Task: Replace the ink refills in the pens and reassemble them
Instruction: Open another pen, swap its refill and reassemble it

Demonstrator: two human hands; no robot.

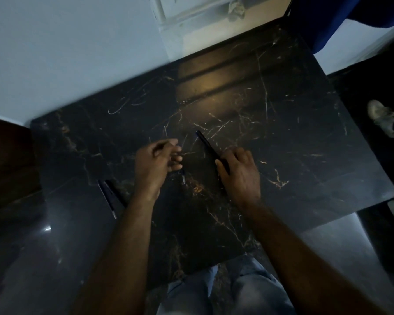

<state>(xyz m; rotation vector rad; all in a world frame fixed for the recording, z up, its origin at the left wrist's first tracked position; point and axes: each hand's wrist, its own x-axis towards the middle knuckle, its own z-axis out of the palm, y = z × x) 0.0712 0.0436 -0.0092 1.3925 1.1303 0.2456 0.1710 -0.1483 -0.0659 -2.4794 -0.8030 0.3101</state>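
I'm working on a dark marble-look table [282, 123] with pale and gold veins all over it, plus a warm glare patch near the far edge. Near the left edge a couple of pens [108, 196] lie side by side, close together, and a small pen piece [183, 178] sits on the top more toward the middle. It's pretty dim here, so I can't tell whether that small bit is a tip, a refill end or something else.
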